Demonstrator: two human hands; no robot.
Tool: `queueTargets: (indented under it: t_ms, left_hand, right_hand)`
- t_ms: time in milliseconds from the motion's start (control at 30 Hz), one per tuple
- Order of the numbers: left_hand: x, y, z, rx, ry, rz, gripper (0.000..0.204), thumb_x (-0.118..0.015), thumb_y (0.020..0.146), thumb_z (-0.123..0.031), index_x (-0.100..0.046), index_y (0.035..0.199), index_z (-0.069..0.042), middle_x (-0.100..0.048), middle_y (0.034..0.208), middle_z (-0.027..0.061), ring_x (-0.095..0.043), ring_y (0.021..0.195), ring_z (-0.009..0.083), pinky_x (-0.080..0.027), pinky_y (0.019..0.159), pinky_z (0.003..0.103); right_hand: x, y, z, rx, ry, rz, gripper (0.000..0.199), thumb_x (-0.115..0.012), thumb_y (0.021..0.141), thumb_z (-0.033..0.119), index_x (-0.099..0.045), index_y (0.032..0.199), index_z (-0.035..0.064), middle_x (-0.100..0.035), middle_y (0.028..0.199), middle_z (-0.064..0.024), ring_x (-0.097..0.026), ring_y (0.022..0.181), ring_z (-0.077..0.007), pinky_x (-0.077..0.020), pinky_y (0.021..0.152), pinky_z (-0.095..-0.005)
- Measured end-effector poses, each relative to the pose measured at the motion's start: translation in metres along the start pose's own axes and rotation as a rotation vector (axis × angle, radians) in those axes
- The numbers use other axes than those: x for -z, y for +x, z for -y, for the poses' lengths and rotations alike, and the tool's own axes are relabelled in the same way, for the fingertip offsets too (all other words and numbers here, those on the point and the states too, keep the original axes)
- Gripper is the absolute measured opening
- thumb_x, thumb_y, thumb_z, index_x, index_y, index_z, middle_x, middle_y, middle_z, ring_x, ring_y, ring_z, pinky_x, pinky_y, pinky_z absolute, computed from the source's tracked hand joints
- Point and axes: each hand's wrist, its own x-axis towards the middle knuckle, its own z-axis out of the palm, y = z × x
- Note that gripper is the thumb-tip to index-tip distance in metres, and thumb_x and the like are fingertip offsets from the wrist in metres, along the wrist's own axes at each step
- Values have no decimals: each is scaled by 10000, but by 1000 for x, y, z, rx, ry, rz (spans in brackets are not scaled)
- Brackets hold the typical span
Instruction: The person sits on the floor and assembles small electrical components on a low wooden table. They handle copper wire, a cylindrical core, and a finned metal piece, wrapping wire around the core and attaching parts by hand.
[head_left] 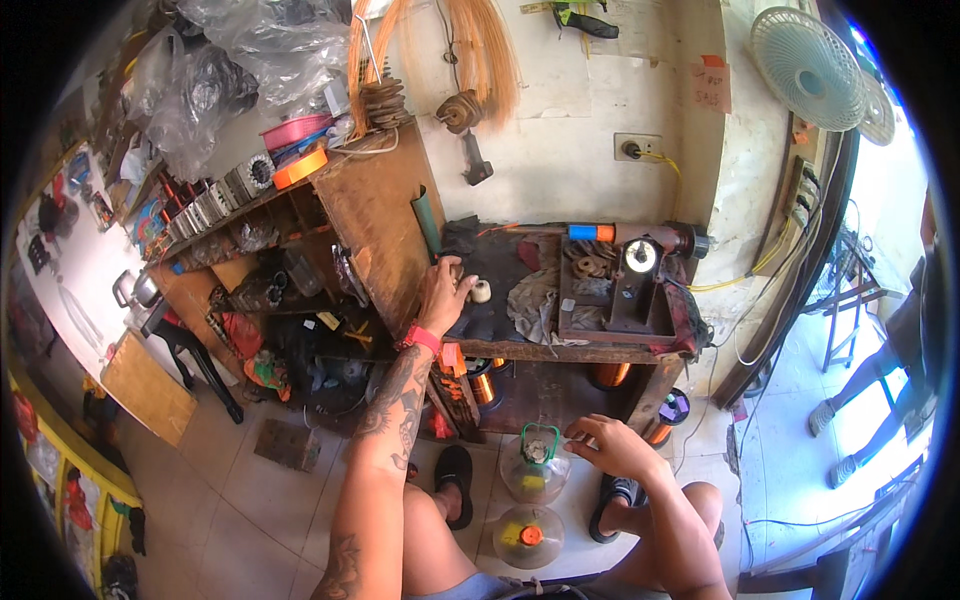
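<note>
Pinching a small white roll on my dark workbench with my left hand, right hand loosely curled, holding nothing, above a clear plastic jug.

1. Left hand reaching up and forward, fingers curled, palm turned away, at full stretch of a tattooed forearm with a red band at the wrist.
2. Right hand held low and nearer the body, fingers loosely bent, pointing left, wrist bent above the knee.
</note>
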Motion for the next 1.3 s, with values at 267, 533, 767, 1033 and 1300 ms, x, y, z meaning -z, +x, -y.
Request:
queueTargets:
  t_ms: [267,533,767,1033,1300]
  left_hand:
    - [46,-66,-144,616,-1215,146,730,-400,1019,-746,-550,1294,-88,-682,1150,160,-722,876,284,-636,714,438]
    - [5,-175,-196,562,-1446,227,624,-386,1077,-644,-549,1368,-116,-625,1374,140,-663,1199,264,-591,982,412]
    - [17,-170,-194,621,-1768,259,621,-406,1079,-623,-541,1404,-111,-638,1349,141,-643,1241,295,-519,1063,558]
    - [8,-180,-186,680,-1869,452,524,-490,1100,-497,-520,1442,-101,-621,1374,90,-620,1258,213,-535,1005,375]
    - [27,-178,-195,382,-1211,496,757,-676,1020,-468,-322,1563,-78,-604,1249,118,-644,1155,167,-571,920,320]
  right_hand:
    - [7,23,40,-13,157,-363,323,-742,978,294,-675,1109,6,-668,956,-165,-696,836,-340,-567,772,-408]
    - [-24,35,74,190,213,-530,566,-833,903,256,-604,1353,-1,-533,1310,-175,-585,1219,-309,-492,1036,-391]
    - [2,29,78,93,1045,-653,489,-668,1054,209,-475,1459,13,-652,1310,-104,-612,1204,-172,-466,1081,-345]
    - [-21,27,81,130,-242,-652,589,-784,920,307,-580,1426,84,-499,1423,-206,-451,1311,-408,-366,1111,-494]
    - [-12,21,93,358,-224,-486,641,-814,871,255,-542,1418,60,-574,1368,-157,-507,1292,-384,-375,1107,-513]
